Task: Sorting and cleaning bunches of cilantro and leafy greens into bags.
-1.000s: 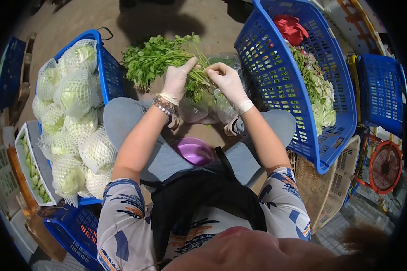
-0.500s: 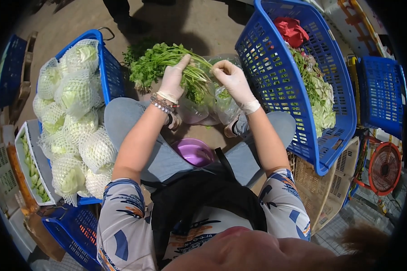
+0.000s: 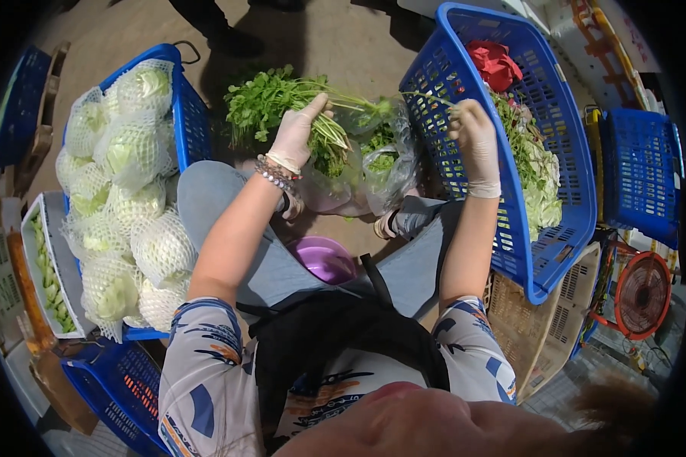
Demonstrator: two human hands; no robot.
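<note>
My gloved left hand is closed around a bunch of leafy green herbs that looks like coriander, its leaves at the left and cut stems toward the right. My gloved right hand is raised at the near side of a tall blue crate, fingers curled in a pinch. From those fingers a thin herb stalk reaches left, with a leafy tip close to the bunch. Below lie clear plastic bags with more greens inside. Leaf scraps and a red crumpled piece fill part of the crate.
On the left, a blue crate holds several cabbages in white foam nets. A purple basin sits between my legs. A white box of green vegetables, a red round fan and another person's dark shoe surround me.
My right hand has moved right, away from the bunch to beside the tall crate, drawing a thin stalk along. My left hand keeps its hold on the bunch, nearly in place.
</note>
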